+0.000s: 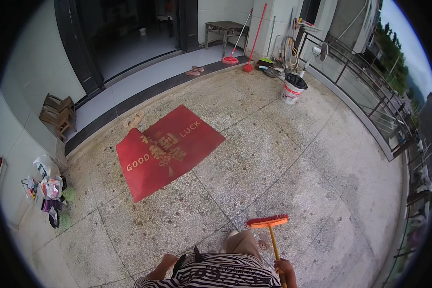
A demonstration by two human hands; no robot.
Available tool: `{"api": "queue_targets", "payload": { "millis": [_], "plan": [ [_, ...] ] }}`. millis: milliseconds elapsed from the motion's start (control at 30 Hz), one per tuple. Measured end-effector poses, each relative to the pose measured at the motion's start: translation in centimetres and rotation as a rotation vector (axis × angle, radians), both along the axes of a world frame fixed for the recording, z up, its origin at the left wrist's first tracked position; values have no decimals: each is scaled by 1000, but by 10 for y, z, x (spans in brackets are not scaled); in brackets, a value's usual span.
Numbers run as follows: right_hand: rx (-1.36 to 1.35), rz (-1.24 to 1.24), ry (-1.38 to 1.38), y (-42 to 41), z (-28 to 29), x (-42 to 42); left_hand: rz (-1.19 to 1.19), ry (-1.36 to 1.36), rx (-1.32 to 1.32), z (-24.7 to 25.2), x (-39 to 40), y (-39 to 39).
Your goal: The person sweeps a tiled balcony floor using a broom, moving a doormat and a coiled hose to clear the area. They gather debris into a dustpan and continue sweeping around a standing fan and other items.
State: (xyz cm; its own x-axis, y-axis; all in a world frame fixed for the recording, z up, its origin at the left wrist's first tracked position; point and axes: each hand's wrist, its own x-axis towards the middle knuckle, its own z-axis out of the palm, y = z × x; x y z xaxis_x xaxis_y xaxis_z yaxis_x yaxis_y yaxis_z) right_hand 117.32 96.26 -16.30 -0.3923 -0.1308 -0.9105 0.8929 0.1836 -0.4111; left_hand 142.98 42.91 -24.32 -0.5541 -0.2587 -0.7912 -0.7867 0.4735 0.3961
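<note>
My right hand (pixel 284 267) grips the yellow handle of a push broom (pixel 268 221) at the bottom, right of my body. The broom's orange head with red bristles rests on the speckled floor, just ahead of my feet. My left hand (pixel 170 260) hangs beside my striped shirt; its fingers are mostly hidden, so what it does cannot be told. Ahead and to the left lies a red doormat (pixel 176 154) with gold lettering, its upper left edge buckled up.
Tan slippers (pixel 133 120) lie behind the mat by the step, with small wooden chairs (pixel 59 113) at left. Bags and bins (pixel 52 189) stand by the left wall. A lined white bucket (pixel 291 91), a fan (pixel 318 52) and mops (pixel 230 60) stand at the back; a railing (pixel 352 82) runs along the right.
</note>
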Motion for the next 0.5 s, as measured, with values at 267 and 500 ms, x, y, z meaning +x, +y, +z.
{"api": "queue_targets", "payload": {
  "millis": [267, 500],
  "plan": [
    [-287, -376, -254, -76, -11, -146, 80, 116, 95, -43, -120, -31],
    [-310, -547, -167, -191, -5, -318, -171, 521, -1, -23, -226, -102]
  ]
}}
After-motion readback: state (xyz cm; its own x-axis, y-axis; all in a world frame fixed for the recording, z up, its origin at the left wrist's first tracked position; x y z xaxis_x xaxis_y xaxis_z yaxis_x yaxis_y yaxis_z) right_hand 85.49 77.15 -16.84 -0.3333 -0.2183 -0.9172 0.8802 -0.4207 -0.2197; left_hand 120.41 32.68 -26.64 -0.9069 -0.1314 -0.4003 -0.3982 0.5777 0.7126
